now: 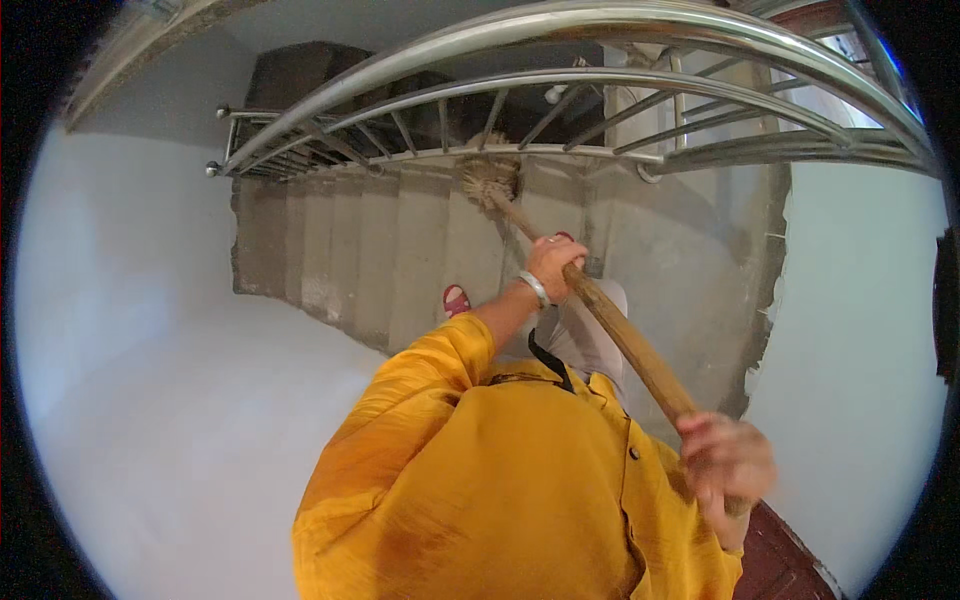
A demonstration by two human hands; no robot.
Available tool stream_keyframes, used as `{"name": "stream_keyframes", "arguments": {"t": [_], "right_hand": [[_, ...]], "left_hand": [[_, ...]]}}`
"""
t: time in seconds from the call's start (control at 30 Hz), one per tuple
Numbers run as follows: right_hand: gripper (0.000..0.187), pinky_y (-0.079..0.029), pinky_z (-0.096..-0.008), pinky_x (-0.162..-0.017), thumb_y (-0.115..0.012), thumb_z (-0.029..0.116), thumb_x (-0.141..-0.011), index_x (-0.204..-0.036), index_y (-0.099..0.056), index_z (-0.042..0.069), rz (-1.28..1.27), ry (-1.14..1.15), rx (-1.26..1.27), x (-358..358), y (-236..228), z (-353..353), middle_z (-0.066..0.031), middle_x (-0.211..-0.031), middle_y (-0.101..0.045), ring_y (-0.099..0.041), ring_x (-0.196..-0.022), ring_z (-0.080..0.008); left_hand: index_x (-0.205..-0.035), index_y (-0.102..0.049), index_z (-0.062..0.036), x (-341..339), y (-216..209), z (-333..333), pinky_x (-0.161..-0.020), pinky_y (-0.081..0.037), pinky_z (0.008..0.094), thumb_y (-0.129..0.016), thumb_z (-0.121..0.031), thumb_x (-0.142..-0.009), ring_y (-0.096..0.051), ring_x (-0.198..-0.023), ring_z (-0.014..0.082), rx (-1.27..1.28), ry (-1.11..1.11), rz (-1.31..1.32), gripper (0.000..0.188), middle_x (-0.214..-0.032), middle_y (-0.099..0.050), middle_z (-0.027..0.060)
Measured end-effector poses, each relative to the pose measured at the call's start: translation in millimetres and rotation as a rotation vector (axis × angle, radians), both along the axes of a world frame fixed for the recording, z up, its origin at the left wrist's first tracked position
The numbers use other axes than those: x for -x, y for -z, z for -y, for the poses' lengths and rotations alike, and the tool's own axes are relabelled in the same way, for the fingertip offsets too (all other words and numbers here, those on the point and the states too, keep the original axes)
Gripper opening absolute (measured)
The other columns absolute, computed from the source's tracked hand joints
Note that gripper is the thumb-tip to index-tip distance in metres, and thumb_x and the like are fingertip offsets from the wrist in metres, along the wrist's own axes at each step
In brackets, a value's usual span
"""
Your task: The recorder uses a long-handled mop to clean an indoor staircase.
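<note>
A mop with a long wooden handle (640, 352) runs slantwise in front of me. Its beige, stringy head (488, 188) rests on a concrete step beside the foot of the metal railing, partly behind the bars. My left hand (553, 262), with a silver bangle at the wrist, is closed round the handle's middle. Near the handle's upper end, to the right of my body, my right hand (728, 465) grips it, slightly blurred by motion.
Concrete stairs (375, 235) descend to the left. A shiny steel railing (440, 80) curves along their far side. White walls (170, 390) stand left and right. My foot in a red shoe (456, 299) is on a step. A dark red surface (780, 560) shows at lower right.
</note>
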State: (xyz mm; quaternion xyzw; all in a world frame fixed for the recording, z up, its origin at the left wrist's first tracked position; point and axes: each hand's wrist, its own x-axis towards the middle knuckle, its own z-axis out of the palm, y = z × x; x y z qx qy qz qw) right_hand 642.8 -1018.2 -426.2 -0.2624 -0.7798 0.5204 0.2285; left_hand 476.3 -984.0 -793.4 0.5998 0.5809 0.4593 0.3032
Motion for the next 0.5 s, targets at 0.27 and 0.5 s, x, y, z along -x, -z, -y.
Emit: {"name": "stream_keyframes", "arguments": {"t": [0.27, 0.5], "right_hand": [[0.021, -0.05, -0.0429, -0.074, -0.061, 0.019, -0.074, -0.062, -0.051, 0.006, -0.157, 0.211, -0.032, -17, -4, -2, -0.0046, -0.047, -0.05, -0.055, -0.048, -0.0216], [0.024, -0.052, -0.0448, -0.073, -0.058, 0.02, -0.081, -0.065, -0.051, 0.004, -0.006, 0.153, 0.039, -12, 40, -22, -0.0061, -0.055, -0.055, -0.06, -0.058, -0.0238]], "left_hand": [[-0.087, -0.061, -0.0144, -9, 7, 7, -0.079, -0.037, 0.0395, -0.062, -0.018, -0.067, -0.057, -0.083, 0.0278, 0.019, -0.059, -0.053, 0.019, -0.081, -0.062, 0.0043], [-0.091, -0.061, -0.0164, 29, 1, 2, -0.082, -0.036, 0.0371, -0.07, -0.024, -0.063, -0.059, -0.089, 0.0224, 0.316, 0.239, -0.158, 0.031, -0.085, -0.064, -0.0009]]}}
